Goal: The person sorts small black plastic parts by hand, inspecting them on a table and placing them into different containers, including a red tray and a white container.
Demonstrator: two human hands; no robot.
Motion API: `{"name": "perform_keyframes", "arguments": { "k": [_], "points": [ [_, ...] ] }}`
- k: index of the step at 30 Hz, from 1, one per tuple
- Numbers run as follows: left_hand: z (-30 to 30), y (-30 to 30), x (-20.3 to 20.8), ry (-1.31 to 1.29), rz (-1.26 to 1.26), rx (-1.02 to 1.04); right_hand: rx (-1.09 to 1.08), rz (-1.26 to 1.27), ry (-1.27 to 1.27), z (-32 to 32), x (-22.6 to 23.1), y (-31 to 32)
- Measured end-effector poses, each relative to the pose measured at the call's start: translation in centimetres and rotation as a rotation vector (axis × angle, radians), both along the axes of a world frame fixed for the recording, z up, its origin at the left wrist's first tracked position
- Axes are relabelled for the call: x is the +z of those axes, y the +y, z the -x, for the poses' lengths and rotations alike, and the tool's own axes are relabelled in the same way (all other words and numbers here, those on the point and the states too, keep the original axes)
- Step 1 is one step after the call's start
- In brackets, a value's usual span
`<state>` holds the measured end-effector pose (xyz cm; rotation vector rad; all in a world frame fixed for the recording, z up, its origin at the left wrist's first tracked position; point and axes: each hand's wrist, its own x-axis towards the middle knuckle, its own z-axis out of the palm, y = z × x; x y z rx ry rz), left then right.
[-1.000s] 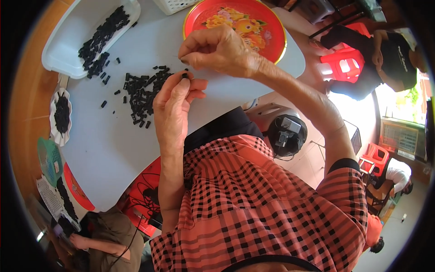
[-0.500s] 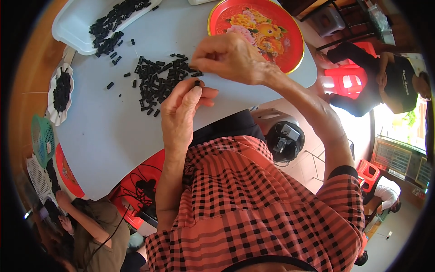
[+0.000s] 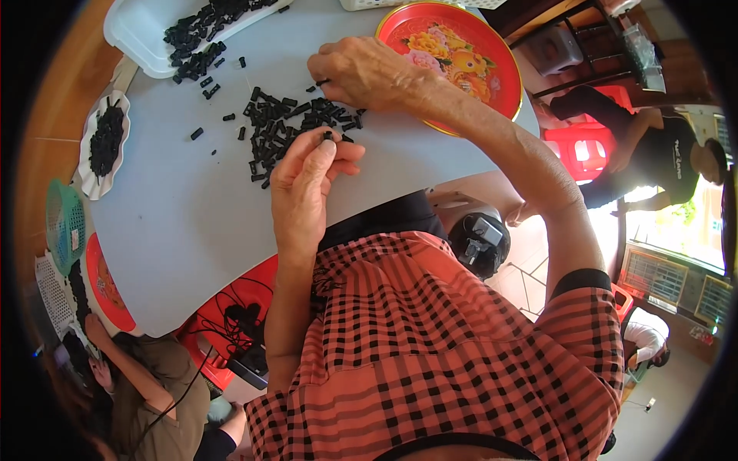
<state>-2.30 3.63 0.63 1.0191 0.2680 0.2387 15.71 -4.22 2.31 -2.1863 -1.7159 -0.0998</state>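
Note:
My left hand [image 3: 304,184] is raised over the near side of the pile, its thumb and forefinger pinching a small black cylindrical part [image 3: 328,136]. Above it, my right hand [image 3: 363,73] is palm-down with curled fingers; a small dark piece [image 3: 323,82] shows at its fingertips, too small to make out fully. The heap of short black plastic parts [image 3: 269,131] lies on the pale table just left of and beyond my left hand. A few loose ones lie scattered to its left.
A white tub [image 3: 142,46] of black parts stands far left, and a scalloped white dish [image 3: 90,184] holds thinner black pieces. A red floral tray [image 3: 503,84] lies far right. A green basket [image 3: 65,223] sits at the left. A co-worker's arm [image 3: 134,365] is at lower left.
My right hand has moved away from the left hand, farther over the table and slightly left, a small dark piece now showing at its fingertips. My left hand keeps its pinch.

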Motion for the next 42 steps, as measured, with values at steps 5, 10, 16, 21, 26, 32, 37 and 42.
{"name": "perform_keyframes", "arguments": {
  "k": [5,10,16,21,26,32,37,42],
  "points": [
    [-0.4,0.6,-0.2,-0.011,0.003,0.011,-0.072,-0.130,0.625,1.7,2.3,-2.1],
    [-0.8,0.3,-0.3,-0.027,-0.010,-0.014,-0.072,-0.163,0.796,2.9,2.5,-4.2],
    [-1.4,0.0,0.3,0.027,0.093,-0.153,-0.017,-0.315,1.030,3.4,0.7,-5.5],
    [-1.7,0.2,0.1,0.042,0.184,-0.260,-0.038,-0.433,1.289,3.8,0.6,-6.1],
    [-1.8,-0.1,0.3,0.034,0.271,-0.308,0.003,-0.437,1.267,4.1,0.4,-6.4],
    [-1.9,-0.6,0.2,0.039,0.336,-0.304,-0.005,-0.473,1.198,4.3,0.3,-6.8],
    [-2.0,-0.8,0.1,0.049,0.105,-0.242,0.022,-0.533,1.155,4.5,-0.5,-6.7],
    [-2.1,-0.7,1.1,0.046,-0.270,-0.169,0.080,-0.456,0.970,3.8,-0.4,-6.7]
  ]
}}
